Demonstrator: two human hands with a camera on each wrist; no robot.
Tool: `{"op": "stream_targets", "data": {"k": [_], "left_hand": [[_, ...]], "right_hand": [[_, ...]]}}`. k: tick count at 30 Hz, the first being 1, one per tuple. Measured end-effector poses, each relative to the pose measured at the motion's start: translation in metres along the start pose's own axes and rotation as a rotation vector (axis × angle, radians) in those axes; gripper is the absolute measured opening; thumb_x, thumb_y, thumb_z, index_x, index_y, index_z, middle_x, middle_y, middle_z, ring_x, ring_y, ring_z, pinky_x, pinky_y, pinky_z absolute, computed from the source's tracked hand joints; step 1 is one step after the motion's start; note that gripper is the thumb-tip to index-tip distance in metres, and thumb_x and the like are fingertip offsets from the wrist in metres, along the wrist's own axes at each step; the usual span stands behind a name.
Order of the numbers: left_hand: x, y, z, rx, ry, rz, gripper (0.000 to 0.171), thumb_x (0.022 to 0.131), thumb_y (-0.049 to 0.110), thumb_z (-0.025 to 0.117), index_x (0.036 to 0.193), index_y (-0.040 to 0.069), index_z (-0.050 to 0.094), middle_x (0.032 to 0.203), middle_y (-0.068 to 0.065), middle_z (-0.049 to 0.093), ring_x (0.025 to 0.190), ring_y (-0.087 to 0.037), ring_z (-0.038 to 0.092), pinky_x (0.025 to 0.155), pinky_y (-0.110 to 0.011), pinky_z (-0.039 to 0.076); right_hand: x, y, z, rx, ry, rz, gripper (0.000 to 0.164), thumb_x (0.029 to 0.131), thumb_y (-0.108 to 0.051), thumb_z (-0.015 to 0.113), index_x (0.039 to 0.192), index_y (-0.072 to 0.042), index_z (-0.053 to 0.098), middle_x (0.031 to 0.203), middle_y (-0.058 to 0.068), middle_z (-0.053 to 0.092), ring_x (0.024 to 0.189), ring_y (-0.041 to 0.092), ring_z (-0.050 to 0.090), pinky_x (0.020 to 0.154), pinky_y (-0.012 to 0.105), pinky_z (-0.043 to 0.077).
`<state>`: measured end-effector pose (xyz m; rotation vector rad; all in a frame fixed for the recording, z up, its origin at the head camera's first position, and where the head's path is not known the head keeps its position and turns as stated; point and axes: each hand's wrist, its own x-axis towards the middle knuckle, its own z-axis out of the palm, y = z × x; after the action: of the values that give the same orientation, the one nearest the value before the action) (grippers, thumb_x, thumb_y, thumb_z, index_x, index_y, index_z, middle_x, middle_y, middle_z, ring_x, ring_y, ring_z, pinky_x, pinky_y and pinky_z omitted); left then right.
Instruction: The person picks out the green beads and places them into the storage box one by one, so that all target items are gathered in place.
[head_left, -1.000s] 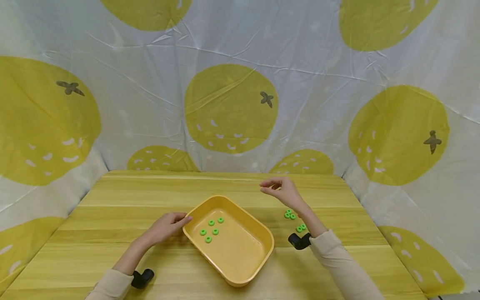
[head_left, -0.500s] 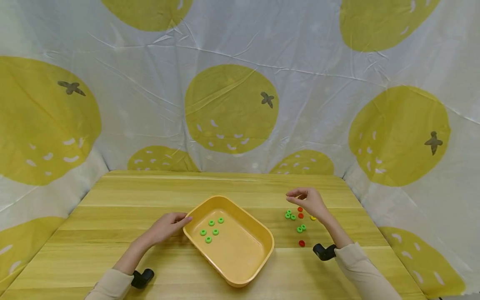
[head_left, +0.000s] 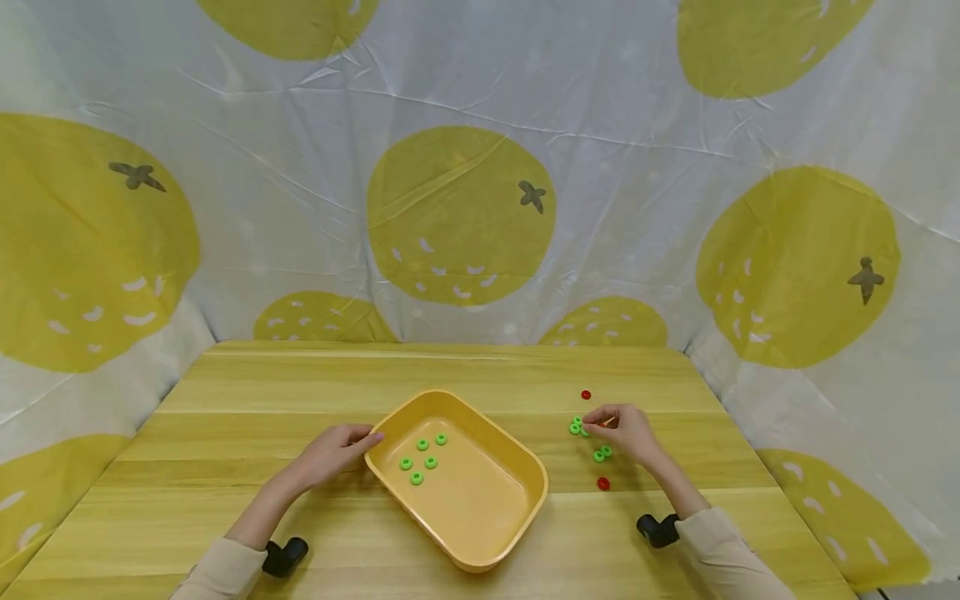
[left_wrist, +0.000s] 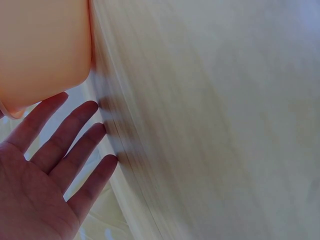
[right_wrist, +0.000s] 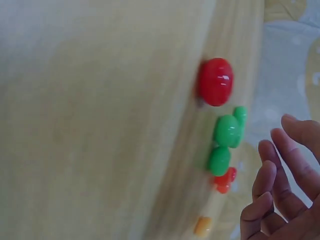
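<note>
A yellow-orange plastic basin stands at the table's middle with several green beads in its far left part. My left hand holds its left rim, thumb over the edge; in the left wrist view the other fingers lie straight along and below the outer wall. My right hand reaches down at a cluster of green beads, its fingertips touching or just above one. In the right wrist view the thumb and forefinger look apart, with no bead visible between them.
Two more green beads and a red bead lie on the wooden table nearer the front. Another red bead sits farther back. Orange-red beads and a yellow-orange bead show in the right wrist view.
My right hand has moved from behind the basin's right side to the right, then down to the green beads. It now uncovers the far red bead. Left hand and basin stay put.
</note>
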<state>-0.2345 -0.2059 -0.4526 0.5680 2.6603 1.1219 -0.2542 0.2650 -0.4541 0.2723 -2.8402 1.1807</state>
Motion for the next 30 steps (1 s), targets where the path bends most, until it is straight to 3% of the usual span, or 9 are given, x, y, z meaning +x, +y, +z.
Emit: {"op": "stream_targets", "data": {"k": [8,18,30], "left_hand": [[-0.0004,0.0009,0.0001,0.013,0.004,0.005,0.038,0.099,0.041,0.042,0.103,0.013,0.068,0.088,0.002,0.07,0.073,-0.009,0.054,0.066,-0.024,0.041],[-0.0004,0.0017,-0.0005,-0.007,-0.002,-0.002,0.039,0.1,0.041,0.042,0.106,0.013,0.068,0.09,0.001,0.07,0.076,-0.009,0.056,0.068,-0.024,0.042],[-0.0001,0.0019,-0.0004,0.014,0.002,0.0,0.037,0.1,0.039,0.042,0.104,0.014,0.068,0.091,0.003,0.071,0.085,-0.011,0.061,0.074,-0.028,0.046]], "right_hand": [[-0.0025,0.0068,0.0102,-0.134,-0.013,0.015,0.009,0.082,-0.013,0.071,0.089,-0.007,0.073,0.096,0.009,0.068,0.068,0.012,0.051,0.058,0.022,0.042],[0.0033,0.0036,0.0085,-0.202,-0.023,0.004,0.013,0.081,-0.009,0.072,0.093,-0.005,0.071,0.083,0.002,0.069,0.071,0.011,0.056,0.063,0.026,0.046],[0.006,0.0023,0.0094,-0.271,-0.071,-0.007,0.007,0.078,-0.01,0.075,0.084,-0.009,0.071,0.075,-0.001,0.065,0.068,0.009,0.054,0.06,0.026,0.044]]}}
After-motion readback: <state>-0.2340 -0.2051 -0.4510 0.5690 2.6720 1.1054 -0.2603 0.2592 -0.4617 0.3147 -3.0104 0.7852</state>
